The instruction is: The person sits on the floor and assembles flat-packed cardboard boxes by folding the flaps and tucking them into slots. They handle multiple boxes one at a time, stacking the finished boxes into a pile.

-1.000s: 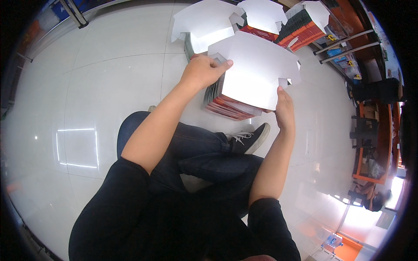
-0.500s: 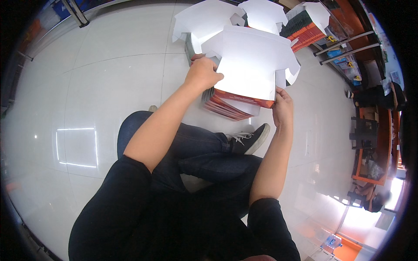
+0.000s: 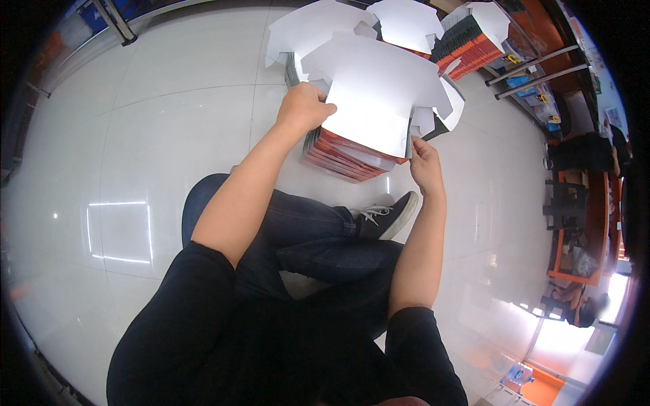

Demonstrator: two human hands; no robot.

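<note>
From my remote seat I see the white-faced die-cut carton blank (image 3: 372, 98) atop the stack of red-printed cartons (image 3: 347, 160), between both hands, the left hand (image 3: 301, 108) clamped on its left edge, the right hand (image 3: 426, 166) pinching its near right corner.

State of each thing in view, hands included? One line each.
Front carton: white face up, flaps spread
Left hand: closed on carton's left edge
Right hand: closed at its near right corner
Red-edged stack: layered, beneath carton
Back-right stack: layered, white flaps outspread
Dark shoe: laced
</note>
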